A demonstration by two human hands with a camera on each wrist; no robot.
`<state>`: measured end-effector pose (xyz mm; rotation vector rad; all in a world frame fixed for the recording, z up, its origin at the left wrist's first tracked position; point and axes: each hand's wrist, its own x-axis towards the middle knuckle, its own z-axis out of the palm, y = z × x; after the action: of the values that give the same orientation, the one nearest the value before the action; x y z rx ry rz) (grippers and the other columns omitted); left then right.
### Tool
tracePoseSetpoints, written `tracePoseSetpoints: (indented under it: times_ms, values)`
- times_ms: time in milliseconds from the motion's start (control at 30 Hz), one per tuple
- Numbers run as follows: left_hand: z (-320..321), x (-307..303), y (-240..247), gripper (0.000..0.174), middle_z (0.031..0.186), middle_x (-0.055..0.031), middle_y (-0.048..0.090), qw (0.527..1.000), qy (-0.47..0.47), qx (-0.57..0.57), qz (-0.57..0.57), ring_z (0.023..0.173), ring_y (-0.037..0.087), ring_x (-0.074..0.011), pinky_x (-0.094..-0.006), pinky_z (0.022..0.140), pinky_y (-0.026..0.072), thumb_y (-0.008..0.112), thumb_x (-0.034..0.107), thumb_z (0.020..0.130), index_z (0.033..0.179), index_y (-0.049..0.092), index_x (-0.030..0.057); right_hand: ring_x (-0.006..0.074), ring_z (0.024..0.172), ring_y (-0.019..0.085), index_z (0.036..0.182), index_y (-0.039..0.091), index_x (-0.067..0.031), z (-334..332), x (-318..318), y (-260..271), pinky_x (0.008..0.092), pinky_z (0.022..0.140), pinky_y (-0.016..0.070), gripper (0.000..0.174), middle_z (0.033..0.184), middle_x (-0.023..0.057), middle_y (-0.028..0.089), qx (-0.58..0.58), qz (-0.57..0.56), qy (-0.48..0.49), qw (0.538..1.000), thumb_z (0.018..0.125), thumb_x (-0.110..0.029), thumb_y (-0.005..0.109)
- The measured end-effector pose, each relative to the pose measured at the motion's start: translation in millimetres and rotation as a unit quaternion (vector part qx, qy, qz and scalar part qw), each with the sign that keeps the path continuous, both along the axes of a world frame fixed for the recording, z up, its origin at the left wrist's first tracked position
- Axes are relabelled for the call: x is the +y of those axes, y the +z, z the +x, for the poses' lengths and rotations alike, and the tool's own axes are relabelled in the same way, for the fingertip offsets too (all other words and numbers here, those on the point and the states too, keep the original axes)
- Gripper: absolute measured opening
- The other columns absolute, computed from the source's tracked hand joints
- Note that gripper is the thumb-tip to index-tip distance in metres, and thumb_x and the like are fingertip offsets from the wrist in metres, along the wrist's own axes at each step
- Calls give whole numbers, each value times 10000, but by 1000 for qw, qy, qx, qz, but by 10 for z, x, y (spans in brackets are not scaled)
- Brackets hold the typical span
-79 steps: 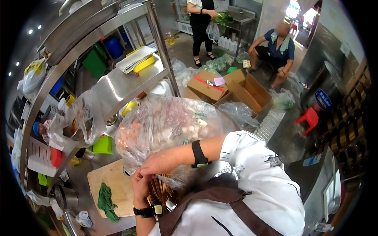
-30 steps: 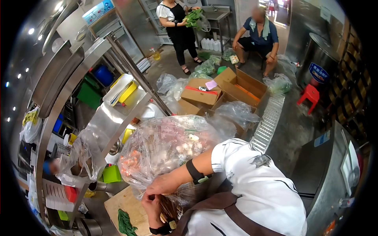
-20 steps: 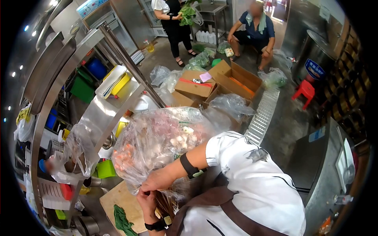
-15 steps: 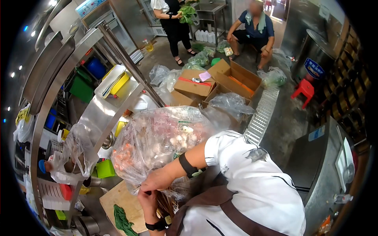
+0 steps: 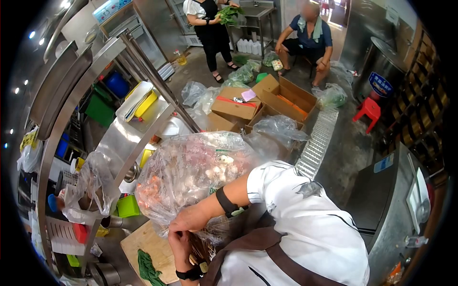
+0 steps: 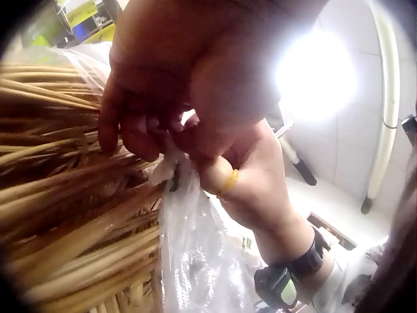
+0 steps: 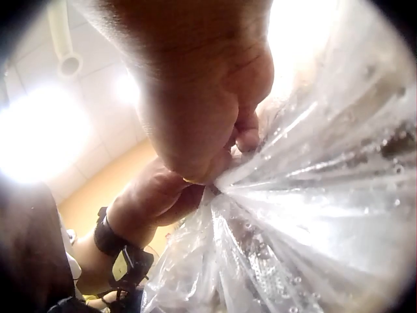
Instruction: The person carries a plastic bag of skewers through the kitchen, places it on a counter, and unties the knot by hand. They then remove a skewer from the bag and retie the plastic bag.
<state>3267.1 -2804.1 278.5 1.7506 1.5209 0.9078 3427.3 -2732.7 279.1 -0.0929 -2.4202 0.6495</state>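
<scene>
A large clear plastic bag (image 5: 191, 167) lies over a bulky load of pinkish, orange and white food in the head view. Both hands meet at its near left edge. My right hand (image 5: 190, 218) pinches the gathered plastic; its fingers and a yellow band (image 6: 229, 182) show in the left wrist view. Just below it, my left hand (image 5: 179, 244) pinches the same twisted part, fingertips close together. Beside the left hand runs a thick bundle of thin wooden sticks (image 6: 71, 195). In the right wrist view, the wet bag (image 7: 293, 222) fans out in folds from the fingers.
A wooden board (image 5: 131, 245) with a green cloth (image 5: 149, 268) lies at the near left. Steel shelving (image 5: 95, 71) rises on the left. Beyond the bag stand cardboard boxes (image 5: 236, 105). One person (image 5: 210, 38) stands holding greens; another (image 5: 312, 40) sits. A red stool (image 5: 368, 113) stands right.
The head view has turned, so the boxes and people appear lower and further left. Both hands stay at the gathered plastic with small finger movements. The standing person's greens have shifted.
</scene>
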Motion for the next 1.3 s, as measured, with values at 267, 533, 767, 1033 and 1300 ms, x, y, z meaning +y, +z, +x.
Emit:
tracePoseSetpoints:
  times_ms: [267, 533, 767, 1033, 1300]
  values:
    - [56, -14, 158, 87, 691, -14, 572, 999, 30, -19, 8, 626, 490, -74, -233, 566, 402, 582, 70, 854, 850, 567, -15, 387, 835, 559, 976, 482, -23, 62, 28, 112, 444, 698, 448, 302, 892, 176, 574, 45, -27, 24, 998, 682, -21, 549]
    - [3, -10, 84, 97, 702, -5, 575, 993, 11, -106, -45, 615, 490, -65, -228, 544, 398, 588, 81, 864, 854, 566, -13, 376, 840, 558, 945, 491, -32, 41, -11, 133, 442, 697, 445, 264, 881, 176, 572, 17, -32, 21, 999, 688, -15, 549]
    - [-33, -1, -14, 117, 738, -20, 580, 994, -16, -95, -43, 650, 495, -77, -237, 561, 403, 560, 92, 879, 873, 559, -25, 378, 810, 560, 940, 480, -36, 12, -9, 129, 442, 678, 447, 227, 869, 166, 561, 5, -61, 38, 997, 720, -32, 535]
    - [-33, -4, -31, 86, 746, -27, 563, 995, -4, -89, -45, 674, 479, -82, -237, 593, 402, 531, 64, 867, 875, 548, -20, 378, 832, 549, 940, 469, -21, 25, 16, 111, 448, 673, 438, 253, 871, 171, 554, 15, -73, 44, 996, 702, -18, 555]
    - [12, 4, 174, 58, 679, -8, 509, 993, 23, -97, -71, 627, 438, -79, -235, 559, 382, 505, 47, 818, 790, 505, -4, 356, 776, 556, 919, 490, -51, 264, -35, 166, 433, 659, 453, 239, 880, 140, 524, 22, 6, -37, 999, 699, -57, 582]
